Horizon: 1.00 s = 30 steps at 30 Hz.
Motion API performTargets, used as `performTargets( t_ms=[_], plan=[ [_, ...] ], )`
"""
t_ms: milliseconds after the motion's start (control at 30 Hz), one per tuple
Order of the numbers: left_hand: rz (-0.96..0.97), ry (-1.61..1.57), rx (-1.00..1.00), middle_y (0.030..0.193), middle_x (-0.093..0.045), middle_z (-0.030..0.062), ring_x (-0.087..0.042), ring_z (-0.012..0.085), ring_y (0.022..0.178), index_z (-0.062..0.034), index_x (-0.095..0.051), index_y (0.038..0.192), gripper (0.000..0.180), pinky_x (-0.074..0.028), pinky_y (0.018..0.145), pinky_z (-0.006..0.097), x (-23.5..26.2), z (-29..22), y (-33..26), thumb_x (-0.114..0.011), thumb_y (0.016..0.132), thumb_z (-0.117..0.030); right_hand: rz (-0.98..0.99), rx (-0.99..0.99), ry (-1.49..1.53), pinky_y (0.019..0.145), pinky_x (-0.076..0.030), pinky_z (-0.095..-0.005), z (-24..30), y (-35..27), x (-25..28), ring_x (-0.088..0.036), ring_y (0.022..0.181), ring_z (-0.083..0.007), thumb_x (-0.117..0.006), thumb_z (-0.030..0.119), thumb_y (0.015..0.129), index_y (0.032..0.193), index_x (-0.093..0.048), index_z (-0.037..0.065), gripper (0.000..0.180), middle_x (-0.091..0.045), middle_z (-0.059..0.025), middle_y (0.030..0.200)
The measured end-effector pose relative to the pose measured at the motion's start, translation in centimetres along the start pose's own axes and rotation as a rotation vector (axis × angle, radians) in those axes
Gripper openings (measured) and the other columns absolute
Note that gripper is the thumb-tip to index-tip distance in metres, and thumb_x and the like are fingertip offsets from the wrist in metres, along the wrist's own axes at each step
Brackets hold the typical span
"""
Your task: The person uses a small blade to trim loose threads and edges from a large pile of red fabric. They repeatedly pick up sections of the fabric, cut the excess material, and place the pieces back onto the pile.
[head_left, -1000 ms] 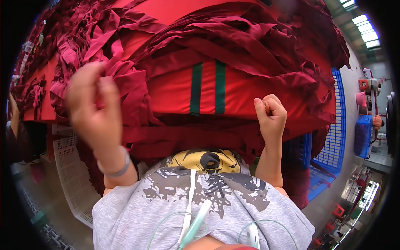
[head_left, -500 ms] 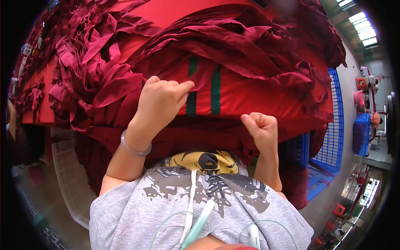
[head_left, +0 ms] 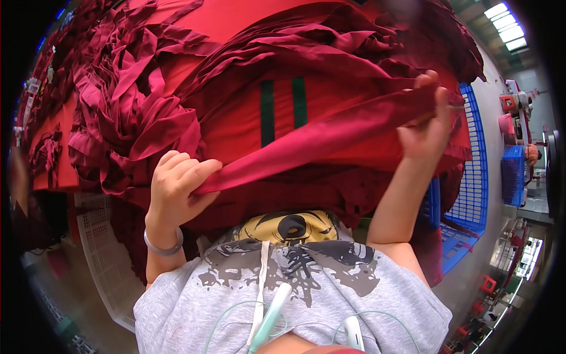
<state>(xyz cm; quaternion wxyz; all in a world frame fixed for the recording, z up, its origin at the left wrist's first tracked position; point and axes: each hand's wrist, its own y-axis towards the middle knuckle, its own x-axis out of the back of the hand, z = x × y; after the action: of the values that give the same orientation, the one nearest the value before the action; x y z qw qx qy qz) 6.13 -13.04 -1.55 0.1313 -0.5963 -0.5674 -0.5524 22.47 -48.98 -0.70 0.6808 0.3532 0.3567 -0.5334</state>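
Observation:
A dark red fabric strip runs slantwise between my two hands, lower at the left and higher at the right. Its left end is pinched between the thumb and fingers of my left hand, which wears a pale bangle. Farther out at the right, my right hand grips the other end, the cloth crossing its raised fingers. Beneath the strip lies a bright red cloth-covered table with two dark green bands on it. Loose dark red strips are heaped at the left and along the back.
A blue plastic crate stands beyond the table's right side, and a white crate at the lower left. Dark red cloth hangs along the near edge, close to my body. Farther right are a stack of blue crates and red stools.
My left hand has drawn back toward the left and near side. My right hand has reached far and right. The strip is now stretched between both hands.

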Motion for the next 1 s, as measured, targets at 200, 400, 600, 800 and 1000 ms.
performTargets(
  t_ms=[200, 400, 600, 800, 1000],
  plan=[
    [-0.109, 0.385, -0.044, 0.065, -0.026, 0.0021, -0.036, 0.0178, 0.058, -0.0194, -0.072, 0.112, 0.047, -0.033, 0.059, 0.033, -1.5, 0.9, 0.4, -0.063, 0.069, -0.002, -0.571, 0.379, -0.312, 0.095, -0.047, -0.0496, 17.0, 1.4, 8.2, -0.063, 0.106, -0.0225, -0.059, 0.009, 0.091, 0.113, -0.062, 0.006, 0.023, -0.068, -0.0088, 0.110],
    [-0.071, 0.483, 0.106, 0.074, -0.036, 0.0006, -0.042, 0.0170, 0.069, -0.0199, -0.072, 0.107, 0.039, -0.033, 0.068, 0.033, -3.6, 1.4, 2.2, -0.061, 0.074, -0.002, -0.914, 0.455, -0.419, 0.087, -0.051, -0.0486, 27.7, 0.1, 18.2, -0.065, 0.098, -0.0248, -0.060, 0.013, 0.089, 0.107, -0.067, 0.009, 0.021, -0.069, -0.0061, 0.107],
    [0.020, 0.628, 0.169, 0.086, -0.045, 0.0001, -0.049, 0.0173, 0.080, -0.0211, -0.073, 0.102, 0.039, -0.035, 0.074, 0.033, -5.6, 1.7, 2.2, -0.057, 0.071, -0.003, -0.961, 0.368, -0.608, 0.080, -0.054, -0.0442, 31.2, 0.6, 26.4, -0.066, 0.093, -0.0274, -0.056, 0.001, 0.083, 0.102, -0.065, 0.005, 0.022, -0.067, -0.0094, 0.102],
    [-0.045, 0.498, 0.236, 0.101, -0.053, 0.0026, -0.054, 0.0213, 0.090, -0.0118, -0.073, 0.099, 0.043, -0.040, 0.085, 0.036, -3.7, 2.5, 2.1, -0.054, 0.065, 0.008, -1.190, 0.596, -0.768, 0.048, -0.049, -0.0284, 30.7, 0.7, 27.6, -0.059, 0.057, -0.0209, -0.062, -0.016, 0.067, 0.106, -0.047, 0.005, 0.046, -0.059, -0.0087, 0.083],
    [0.076, 0.203, 0.305, 0.110, -0.053, 0.0116, -0.053, 0.0290, 0.102, -0.0015, -0.066, 0.098, 0.038, -0.039, 0.094, 0.037, 0.7, 3.7, 2.2, -0.051, 0.067, 0.015, -1.302, 0.548, -1.316, 0.052, -0.045, -0.0268, 29.1, 0.1, 26.8, -0.059, 0.065, -0.0198, -0.063, -0.005, 0.069, 0.131, -0.042, -0.003, 0.065, -0.060, -0.0135, 0.104]
  ],
)
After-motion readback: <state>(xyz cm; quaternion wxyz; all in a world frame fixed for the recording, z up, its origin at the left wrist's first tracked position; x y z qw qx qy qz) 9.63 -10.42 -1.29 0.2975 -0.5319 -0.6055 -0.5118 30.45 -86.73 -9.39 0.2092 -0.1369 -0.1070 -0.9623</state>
